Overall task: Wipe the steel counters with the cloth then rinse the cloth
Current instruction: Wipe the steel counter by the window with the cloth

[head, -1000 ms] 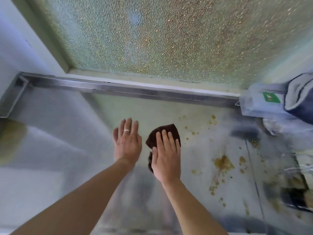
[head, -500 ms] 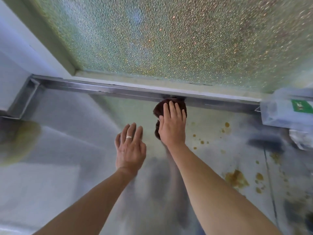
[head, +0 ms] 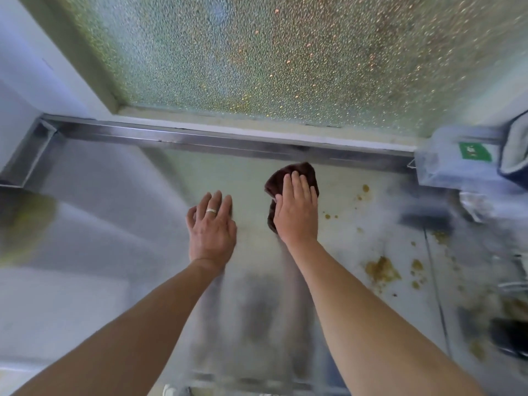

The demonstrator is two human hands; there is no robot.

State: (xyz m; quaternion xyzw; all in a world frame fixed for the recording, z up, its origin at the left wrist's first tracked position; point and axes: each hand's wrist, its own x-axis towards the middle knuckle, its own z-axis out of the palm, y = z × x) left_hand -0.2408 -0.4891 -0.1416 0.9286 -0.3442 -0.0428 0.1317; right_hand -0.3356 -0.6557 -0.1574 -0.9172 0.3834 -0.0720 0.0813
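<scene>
A dark brown cloth [head: 278, 181] lies bunched on the steel counter [head: 114, 224], a little short of the raised back rim. My right hand [head: 297, 210] presses flat on top of it, fingers together and pointing to the rim; most of the cloth is hidden under the palm. My left hand [head: 211, 227], with a ring on one finger, rests flat on the bare steel just left of the cloth, holding nothing. Yellow-brown food stains [head: 381, 270] and small spots [head: 327, 215] dirty the counter to the right of my right hand.
A steel back rim [head: 228, 144] runs under a frosted glass window [head: 285, 52]. A clear plastic box with a green label [head: 457, 161] and a folded towel [head: 514, 150] stand at the right. A dull yellowish patch [head: 25, 224] shows at far left. Dark clutter [head: 508, 335] lies at the right edge.
My right hand pushed the cloth away to the back rim, then drew it back a little toward me. My left hand stayed flat in place.
</scene>
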